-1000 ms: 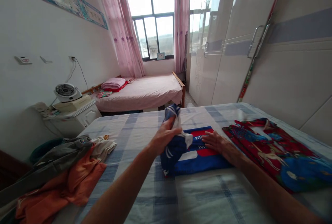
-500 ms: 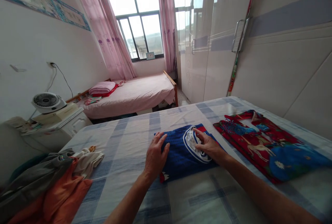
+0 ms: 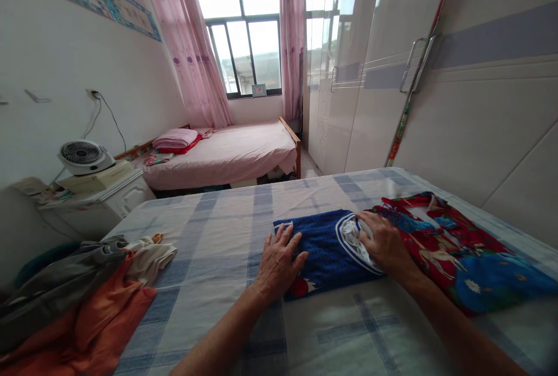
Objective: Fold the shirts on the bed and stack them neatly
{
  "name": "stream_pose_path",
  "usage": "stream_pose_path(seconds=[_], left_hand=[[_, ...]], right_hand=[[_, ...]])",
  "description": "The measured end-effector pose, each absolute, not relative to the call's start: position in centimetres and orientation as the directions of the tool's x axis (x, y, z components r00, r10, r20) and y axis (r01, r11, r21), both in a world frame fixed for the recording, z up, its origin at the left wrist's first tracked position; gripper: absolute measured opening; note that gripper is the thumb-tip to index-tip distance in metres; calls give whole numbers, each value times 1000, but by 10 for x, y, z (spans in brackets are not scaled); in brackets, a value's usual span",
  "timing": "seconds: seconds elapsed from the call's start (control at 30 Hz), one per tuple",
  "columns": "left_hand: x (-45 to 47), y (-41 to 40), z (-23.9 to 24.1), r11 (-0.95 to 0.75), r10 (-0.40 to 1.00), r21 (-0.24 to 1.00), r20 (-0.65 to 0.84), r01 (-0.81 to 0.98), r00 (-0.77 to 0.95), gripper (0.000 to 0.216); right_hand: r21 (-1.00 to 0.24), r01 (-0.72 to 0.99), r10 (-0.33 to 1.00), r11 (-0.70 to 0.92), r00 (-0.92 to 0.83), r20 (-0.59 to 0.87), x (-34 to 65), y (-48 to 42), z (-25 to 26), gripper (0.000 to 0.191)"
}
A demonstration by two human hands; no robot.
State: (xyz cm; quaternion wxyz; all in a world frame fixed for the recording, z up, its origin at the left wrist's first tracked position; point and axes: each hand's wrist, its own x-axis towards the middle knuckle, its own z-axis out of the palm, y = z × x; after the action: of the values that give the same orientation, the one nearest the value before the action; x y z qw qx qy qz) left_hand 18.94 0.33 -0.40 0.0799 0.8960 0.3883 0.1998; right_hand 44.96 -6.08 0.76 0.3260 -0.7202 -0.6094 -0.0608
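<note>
A folded blue shirt (image 3: 320, 245) with a white-striped round collar lies on the checked bedsheet in front of me. My left hand (image 3: 281, 257) rests flat across the shirt's left edge, fingers spread. At the collar is my right hand (image 3: 381, 242), its fingers curled and the thumb bent toward them, closed on the neckline cloth at the shirt's right end. White lining shows inside the collar opening. Just beyond my right hand lies a folded red and blue patterned garment (image 3: 475, 271), partly covered by my hand and forearm.
A pile of clothes with an orange garment (image 3: 113, 318) lies on the bed's left side. Past the checked bedsheet (image 3: 209, 231) stand a small fan (image 3: 85, 157) on a white cabinet, a pink-covered bed (image 3: 235, 152) and a tall glossy wardrobe (image 3: 375, 114) on the right.
My right hand has moved right with the collar, and the shirt's collar end now lies nearer the red garment. My left hand has shifted slightly right along the left edge.
</note>
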Motion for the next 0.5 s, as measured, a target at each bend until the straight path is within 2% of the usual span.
stream_pose_path(seconds=[0.07,0.13,0.2,0.27,0.33,0.43,0.5], left_hand=[[185,12,-1,-616,787,376,320,692,527,41],[178,21,-1,-559,829,432,314,707,463,41],[170,29,-4,-567,823,424,299,706,482,53],[163,33,-7,-640,768,369,305,673,563,63],[157,36,-10,-712,702,312,340,629,626,64],[151,40,-10,-787,614,247,396,566,682,57],[149,44,-9,-821,568,221,396,526,721,56]], right_hand=[[-356,928,827,110,113,550,429,-65,17,37],[-352,890,846,291,-67,529,406,-72,21,33],[-338,833,855,438,-269,443,383,-78,20,33],[-306,788,832,534,-425,357,365,-84,15,43],[-258,788,818,559,-474,326,352,-86,10,49],[-167,823,809,543,-461,364,345,-82,3,30],[-148,827,800,543,-456,390,345,-77,-1,19]])
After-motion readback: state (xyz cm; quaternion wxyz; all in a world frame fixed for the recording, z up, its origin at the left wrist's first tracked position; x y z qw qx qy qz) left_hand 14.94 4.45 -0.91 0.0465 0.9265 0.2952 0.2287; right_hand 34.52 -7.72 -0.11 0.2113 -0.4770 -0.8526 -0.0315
